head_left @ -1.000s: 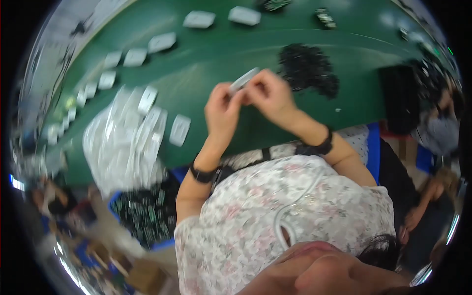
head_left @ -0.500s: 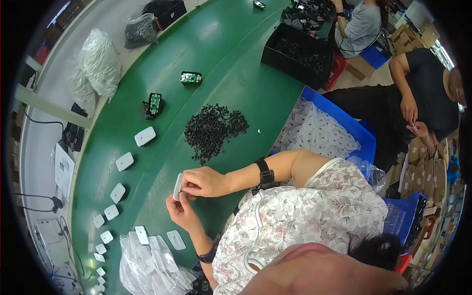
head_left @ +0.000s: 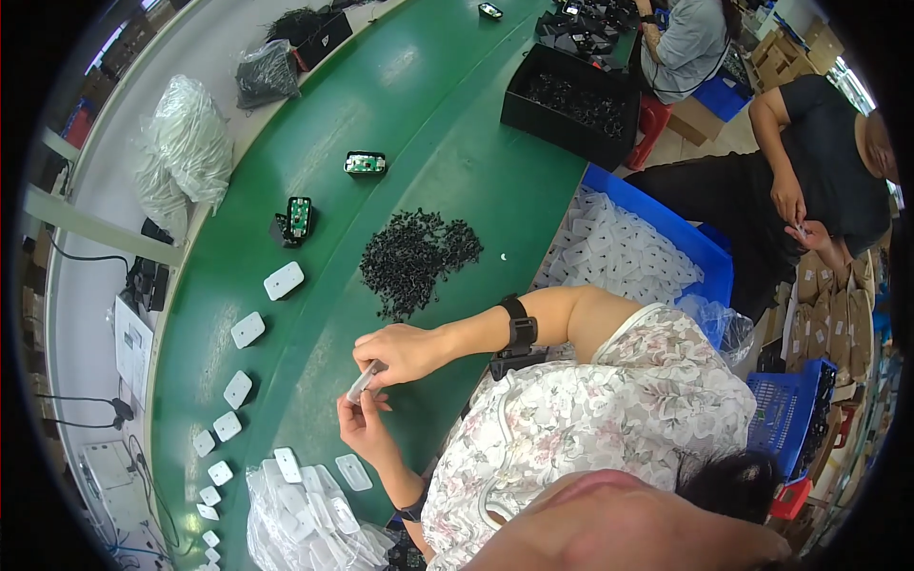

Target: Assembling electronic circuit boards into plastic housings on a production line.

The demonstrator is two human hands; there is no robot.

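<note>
My right hand [head_left: 400,353] is closed with its fingertips on the upper end of a thin, whitish plastic cover [head_left: 363,383]. My left hand [head_left: 367,424] pinches the lower end of the same cover, which is tilted over the green table [head_left: 314,381]. Whether a smaller part sits between my fingers is too small to tell. Just beyond my right hand lies a loose heap of tiny black parts [head_left: 419,262]. A flat translucent plate [head_left: 353,472] rests beside my left wrist, next to an open clear bag [head_left: 286,523] of similar plates.
Several white rounded covers [head_left: 248,330] form a curved row along the table's left side. Two black housings with green circuit boards [head_left: 366,164] stand farther up. A black bin [head_left: 571,103] and a blue crate [head_left: 709,257] of translucent pieces are at the right, near a seated co-worker [head_left: 819,162].
Both hands have shifted slightly right, and the cover between them has turned from near upright to a slant. The whole view has moved a little.
</note>
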